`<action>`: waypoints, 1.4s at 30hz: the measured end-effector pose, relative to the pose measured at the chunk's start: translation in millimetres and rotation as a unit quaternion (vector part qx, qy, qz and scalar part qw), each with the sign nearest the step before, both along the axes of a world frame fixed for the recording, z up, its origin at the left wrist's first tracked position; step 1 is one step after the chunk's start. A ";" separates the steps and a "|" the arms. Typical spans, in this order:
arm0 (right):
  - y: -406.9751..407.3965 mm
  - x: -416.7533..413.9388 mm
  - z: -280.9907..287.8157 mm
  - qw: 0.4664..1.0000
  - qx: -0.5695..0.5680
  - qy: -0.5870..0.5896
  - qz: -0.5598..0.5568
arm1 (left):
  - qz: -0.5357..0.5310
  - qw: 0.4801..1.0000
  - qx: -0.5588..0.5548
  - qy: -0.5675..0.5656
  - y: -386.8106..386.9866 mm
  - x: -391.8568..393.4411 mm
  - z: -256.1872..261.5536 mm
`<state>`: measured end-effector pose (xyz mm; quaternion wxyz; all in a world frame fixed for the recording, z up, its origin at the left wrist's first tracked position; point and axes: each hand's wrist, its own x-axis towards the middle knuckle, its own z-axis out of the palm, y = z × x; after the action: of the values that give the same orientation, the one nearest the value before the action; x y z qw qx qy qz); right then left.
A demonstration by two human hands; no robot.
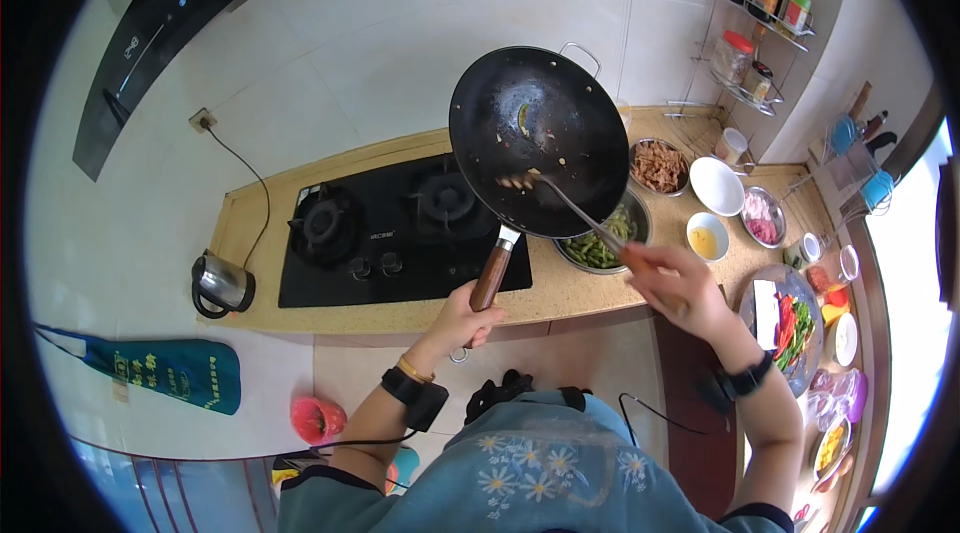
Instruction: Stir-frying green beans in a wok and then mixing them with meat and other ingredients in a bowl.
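Note:
My left hand (463,320) is closed around the wooden handle of a black wok (540,143), which is raised and tilted above the right end of the gas stove (405,233). A few food bits and one green piece cling to its inner surface. In my right hand (679,289) is the wooden handle of a metal spatula (577,210); its blurred head is inside the wok near the lower rim. Partly hidden below the wok, a metal bowl (641,221) holds green beans or pods (596,251).
Right of the wok stand a bowl of sliced brown food (660,167), a white bowl (717,186), a bowl with yellow liquid (707,236) and a plate of cut peppers (795,330). A kettle (223,284) is left of the stove. A bottle rack (765,7) hangs at the upper right.

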<state>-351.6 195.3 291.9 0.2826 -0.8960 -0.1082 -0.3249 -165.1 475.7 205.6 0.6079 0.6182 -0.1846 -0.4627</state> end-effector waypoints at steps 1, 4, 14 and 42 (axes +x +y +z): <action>0.0 -15.3 5.3 0.999 -0.027 0.029 0.004 | -0.006 1.000 0.007 -0.013 0.2 3.9 0.8; -10.5 -14.2 -2.2 0.997 -0.058 0.014 -0.042 | 0.002 0.999 0.013 -0.031 -4.9 8.5 7.7; -36.2 38.3 4.1 0.994 -0.031 -0.078 -0.076 | -0.045 0.998 0.013 -0.043 -18.0 6.3 20.2; -51.4 34.1 13.4 0.973 -0.172 -0.073 -0.136 | -0.037 0.997 0.025 -0.066 -29.1 -15.5 25.2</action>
<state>-317.6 143.9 305.3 0.0686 -0.9115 -0.0598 -0.4011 -180.6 446.6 230.8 0.5612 0.6551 -0.2353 -0.4477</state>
